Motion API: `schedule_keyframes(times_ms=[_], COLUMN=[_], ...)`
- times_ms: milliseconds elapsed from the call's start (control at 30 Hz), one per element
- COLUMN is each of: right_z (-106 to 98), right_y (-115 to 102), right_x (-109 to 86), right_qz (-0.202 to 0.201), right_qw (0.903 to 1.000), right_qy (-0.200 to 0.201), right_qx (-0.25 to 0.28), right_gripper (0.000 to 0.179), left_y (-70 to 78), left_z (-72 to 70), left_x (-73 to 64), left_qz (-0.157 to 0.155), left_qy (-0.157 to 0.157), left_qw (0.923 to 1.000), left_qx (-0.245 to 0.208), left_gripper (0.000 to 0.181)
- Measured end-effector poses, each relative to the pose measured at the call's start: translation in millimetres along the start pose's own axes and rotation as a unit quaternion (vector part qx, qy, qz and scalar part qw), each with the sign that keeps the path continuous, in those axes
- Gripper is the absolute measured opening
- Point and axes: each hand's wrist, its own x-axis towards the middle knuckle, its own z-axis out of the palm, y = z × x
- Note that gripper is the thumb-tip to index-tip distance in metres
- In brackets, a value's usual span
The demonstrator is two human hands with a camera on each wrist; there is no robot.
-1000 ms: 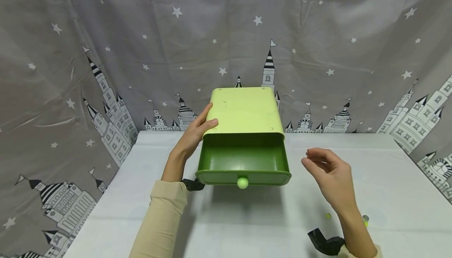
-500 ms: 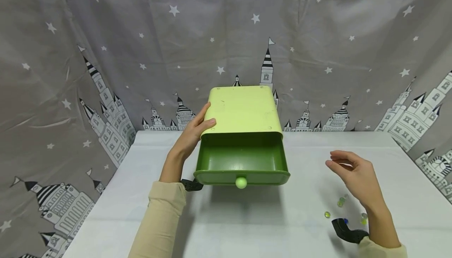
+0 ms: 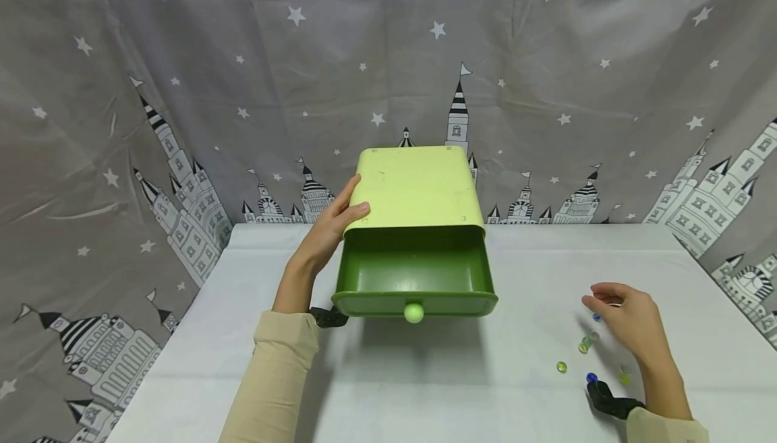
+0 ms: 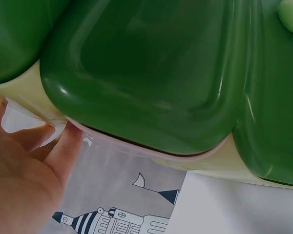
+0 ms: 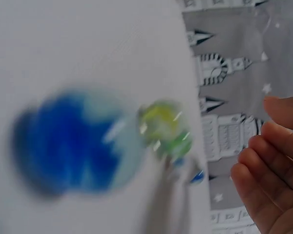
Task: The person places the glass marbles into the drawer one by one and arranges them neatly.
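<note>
A small drawer unit (image 3: 419, 183) with a pale yellow-green top stands in the middle of the table. Its green top drawer (image 3: 382, 305), with a round light-green knob (image 3: 414, 313), is pulled out, and no object shows inside. My left hand (image 3: 322, 237) rests against the unit's left side, fingers extended and thumb over the top edge. My right hand (image 3: 634, 321) hovers low at the right, fingers loosely bent and holding nothing visible. Beneath and beside it lie glass marbles: a blue marble (image 5: 83, 141), a yellow-green marble (image 3: 562, 367) and several others.
The white tabletop (image 3: 516, 402) extends around the unit. Behind it hangs a grey curtain (image 3: 376, 45) printed with castles and stars. A black wrist mount (image 3: 610, 402) on my right arm is close to a blue marble.
My right hand has moved right, away from the drawer unit, then down towards the marbles, uncovering more of them. My left hand stays on the unit, and the drawer remains out.
</note>
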Motion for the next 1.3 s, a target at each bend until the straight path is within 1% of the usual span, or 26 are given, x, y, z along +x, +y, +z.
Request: schedule_keyframes(times_ms=[200, 400, 467, 700, 1033, 1133, 1300], right_z=[0.4, -0.2, 0.0, 2.7, 5.2, 6.4, 7.6], right_y=[17.0, 25.3, 27.7, 35.0, 38.3, 38.1, 37.0], right_x=[-0.9, -0.8, -0.7, -1.3, 1.6, 1.2, 0.1], right_qz=[0.006, 0.038, 0.038, 0.028, 0.053, 0.057, 0.041], right_qw=[0.9995, 0.9965, 0.9958, 0.9955, 0.9919, 0.9914, 0.9931], right_qy=[-0.019, -0.06, -0.069, -0.073, -0.095, -0.094, -0.079], right_qx=[-0.022, -0.044, -0.048, -0.054, -0.065, -0.072, -0.077], right_gripper=[0.033, 0.033, 0.032, 0.031, 0.033, 0.032, 0.029], left_y=[0.1, 0.4, -0.3, -1.4, -0.7, -0.2, -0.7], left_z=[-0.1, 0.9, 0.8, 0.7, 1.5, 2.0, 1.5], left_x=[0.0, -0.9, -0.6, 0.4, -0.1, -0.5, 0.1], left_qz=[0.002, 0.003, 0.004, 0.006, 0.009, 0.007, 0.007], left_qy=[-0.001, 0.0, 0.0, 0.002, 0.002, 0.004, 0.004], left_qw=[1.0, 1.0, 1.0, 0.9999, 0.9999, 0.9999, 0.9999], left_qx=[-0.002, -0.008, -0.008, -0.009, -0.01, -0.011, -0.007], left_gripper=[0.07, 0.07, 0.07, 0.07, 0.07, 0.07, 0.071])
